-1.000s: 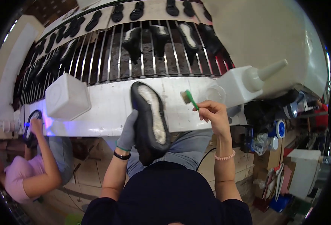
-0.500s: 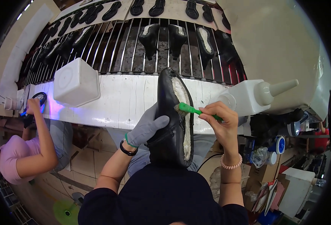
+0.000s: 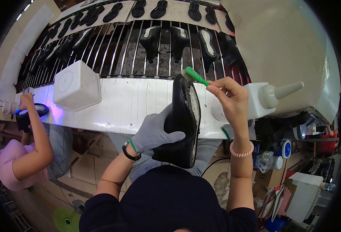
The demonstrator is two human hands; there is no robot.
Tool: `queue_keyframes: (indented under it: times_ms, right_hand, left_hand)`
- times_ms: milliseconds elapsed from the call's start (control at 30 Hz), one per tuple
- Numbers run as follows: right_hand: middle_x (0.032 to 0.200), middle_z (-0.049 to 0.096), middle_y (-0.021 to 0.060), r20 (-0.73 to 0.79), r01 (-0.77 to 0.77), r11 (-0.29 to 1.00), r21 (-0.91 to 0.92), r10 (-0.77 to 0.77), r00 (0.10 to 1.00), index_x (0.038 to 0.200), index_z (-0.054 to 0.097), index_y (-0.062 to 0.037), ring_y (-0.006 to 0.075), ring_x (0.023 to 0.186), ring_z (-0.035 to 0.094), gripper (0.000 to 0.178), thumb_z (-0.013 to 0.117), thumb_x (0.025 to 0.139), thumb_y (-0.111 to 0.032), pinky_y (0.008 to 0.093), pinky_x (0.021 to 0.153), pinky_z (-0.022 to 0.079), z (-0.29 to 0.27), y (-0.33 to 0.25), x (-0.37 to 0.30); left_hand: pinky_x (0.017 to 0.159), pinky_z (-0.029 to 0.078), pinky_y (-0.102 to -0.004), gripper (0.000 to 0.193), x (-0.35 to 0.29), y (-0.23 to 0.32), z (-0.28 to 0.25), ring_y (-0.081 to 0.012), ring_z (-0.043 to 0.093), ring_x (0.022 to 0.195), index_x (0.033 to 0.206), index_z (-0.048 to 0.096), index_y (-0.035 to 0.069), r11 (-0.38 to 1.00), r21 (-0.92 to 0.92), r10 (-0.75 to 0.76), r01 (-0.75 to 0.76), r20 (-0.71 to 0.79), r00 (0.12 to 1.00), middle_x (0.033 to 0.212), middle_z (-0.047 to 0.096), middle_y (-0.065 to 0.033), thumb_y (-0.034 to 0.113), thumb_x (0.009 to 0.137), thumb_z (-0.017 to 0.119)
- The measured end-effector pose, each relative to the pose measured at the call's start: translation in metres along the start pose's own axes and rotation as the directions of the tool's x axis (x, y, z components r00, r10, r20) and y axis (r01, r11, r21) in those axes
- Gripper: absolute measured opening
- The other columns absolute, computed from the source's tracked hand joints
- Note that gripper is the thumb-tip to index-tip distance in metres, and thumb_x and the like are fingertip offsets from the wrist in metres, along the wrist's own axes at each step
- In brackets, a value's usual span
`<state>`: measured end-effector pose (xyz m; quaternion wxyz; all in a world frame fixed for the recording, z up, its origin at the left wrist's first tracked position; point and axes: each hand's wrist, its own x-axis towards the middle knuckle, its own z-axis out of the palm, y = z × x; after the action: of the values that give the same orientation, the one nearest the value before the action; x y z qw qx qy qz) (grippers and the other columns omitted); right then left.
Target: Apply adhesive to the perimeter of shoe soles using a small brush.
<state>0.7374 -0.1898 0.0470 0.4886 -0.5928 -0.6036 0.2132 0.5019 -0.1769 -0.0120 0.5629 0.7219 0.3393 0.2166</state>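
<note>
My left hand (image 3: 154,133), in a grey glove, is closed round a black boot (image 3: 180,120) held above my lap at the bench's near edge. The boot's whitish, unsoled underside faces right, with a dark rim along it. In my bare right hand (image 3: 230,96) I pinch a green-handled brush (image 3: 196,74). Its bristles touch the far end of the boot, by the rim. The boot's lower end, near my body, is partly behind my left thumb.
A white box-shaped container (image 3: 77,86) stands left on the white bench (image 3: 128,104); a white spouted bottle (image 3: 261,99) lies right. Beyond, black boots (image 3: 151,40) rest on a metal roller conveyor (image 3: 124,52), with black soles (image 3: 159,9) behind. A co-worker (image 3: 27,154) sits left, handling a shoe.
My right hand has carried the brush from the boot's middle up to its far end. My left hand has turned the boot, so less of the whitish underside shows.
</note>
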Motion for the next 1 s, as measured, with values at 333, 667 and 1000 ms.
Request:
queue_keyframes:
  times_ms: [333,667,1000]
  right_hand:
    - [0.075,0.067,0.0040,0.322,0.177,0.982,0.072,-0.191,0.927,0.081,0.070,0.0011,0.0072,0.061,0.051,0.011,0.077,0.077,-0.006,0.0227,0.054,0.037,-0.026,-0.002,0.016]
    - [0.075,0.066,0.0097,0.508,0.242,0.968,0.062,-0.239,0.828,0.081,0.068,0.0044,0.0178,0.070,0.065,0.015,0.078,0.069,0.003,0.0264,0.062,0.050,-0.031,-0.009,0.005]
    - [0.074,0.066,0.0065,0.699,0.173,0.984,0.052,-0.159,0.697,0.082,0.072,-0.0006,0.0185,0.065,0.064,0.015,0.080,0.072,-0.008,0.0280,0.056,0.047,-0.033,-0.015,-0.039]
  left_hand:
    - [0.093,0.048,-0.0344,0.075,0.007,-0.015,-0.007,-0.0215,0.063,0.103,0.133,0.045,-0.004,0.939,-0.342,0.056,-0.029,0.068,0.996,0.114,0.065,-0.0155,0.038,0.078,0.074]
    - [0.094,0.045,-0.0311,0.074,0.005,-0.027,-0.005,-0.0154,0.057,0.104,0.131,0.047,-0.006,0.843,-0.536,0.007,0.037,0.081,0.997,0.117,0.061,-0.0110,0.044,0.083,0.071]
    - [0.089,0.047,-0.0282,0.073,0.009,-0.030,-0.007,-0.0131,0.057,0.098,0.127,0.049,-0.005,0.815,-0.578,-0.006,-0.034,-0.068,0.998,0.110,0.061,-0.0074,0.051,0.083,0.069]
